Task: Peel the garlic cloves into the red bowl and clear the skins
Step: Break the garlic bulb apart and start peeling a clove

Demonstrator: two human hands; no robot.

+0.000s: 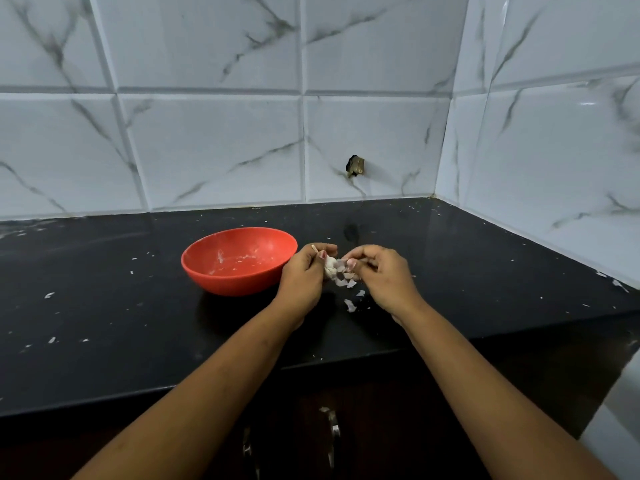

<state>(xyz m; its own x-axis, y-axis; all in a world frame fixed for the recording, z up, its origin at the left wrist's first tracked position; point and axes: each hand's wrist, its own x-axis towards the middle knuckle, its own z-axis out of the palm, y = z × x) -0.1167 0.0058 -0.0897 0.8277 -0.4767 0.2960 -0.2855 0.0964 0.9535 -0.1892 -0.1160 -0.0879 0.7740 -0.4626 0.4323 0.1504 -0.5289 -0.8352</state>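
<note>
On a black countertop (104, 306), a red bowl (235, 284) streaked with pale residue sits midway between the back and front edges. Just right of it, the left hand (303, 277) curls around a garlic bulb (330, 266) while the right hand (384, 275) pinches at its skin. Loose skins (350, 305) lie scattered beneath, toward the front edge.

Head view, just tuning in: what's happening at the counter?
A person is peeling garlic above the black counter. The left hand grips the garlic while the right hand pinches at its skin. The red bowl sits just left of the hands, with no cloves visible inside. Loose skins lie on the counter under the hands.
</note>
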